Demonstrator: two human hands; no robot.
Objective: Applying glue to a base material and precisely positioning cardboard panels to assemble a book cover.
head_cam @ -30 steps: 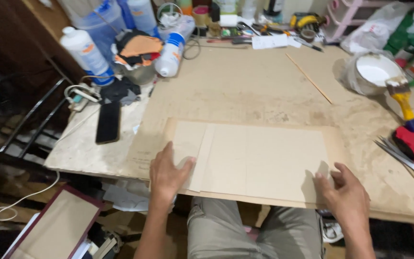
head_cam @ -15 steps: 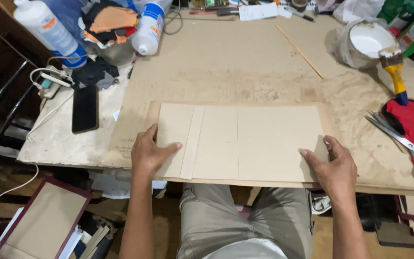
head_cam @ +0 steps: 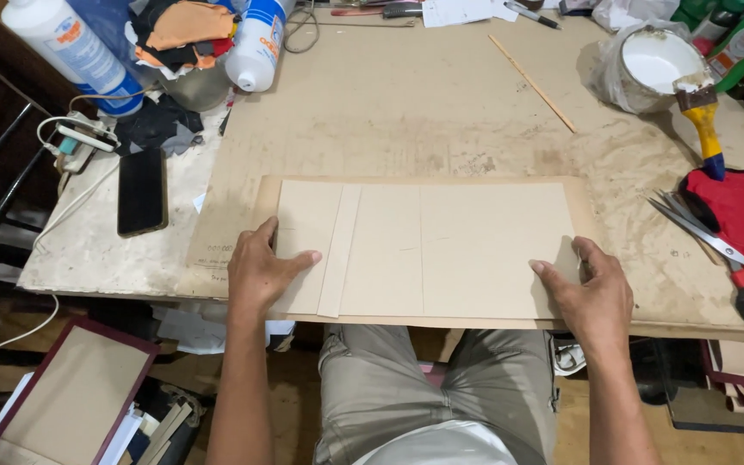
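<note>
Cardboard panels (head_cam: 428,250), two wide and one narrow strip, already lie side by side on a brown sheet (head_cam: 583,215) at the table's (head_cam: 441,103) near edge. Left hand (head_cam: 260,271) and right hand (head_cam: 592,293) press flat on the panels' outer ends, fingers open, grasping nothing. Beyond the panels, right, a paste brush (head_cam: 703,120) rests on its tub; the sheet's margins lie unfolded.

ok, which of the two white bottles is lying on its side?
The one by the orange rag: white bottle lies with its base toward the boards. The far-left bottle stands upright.
</note>
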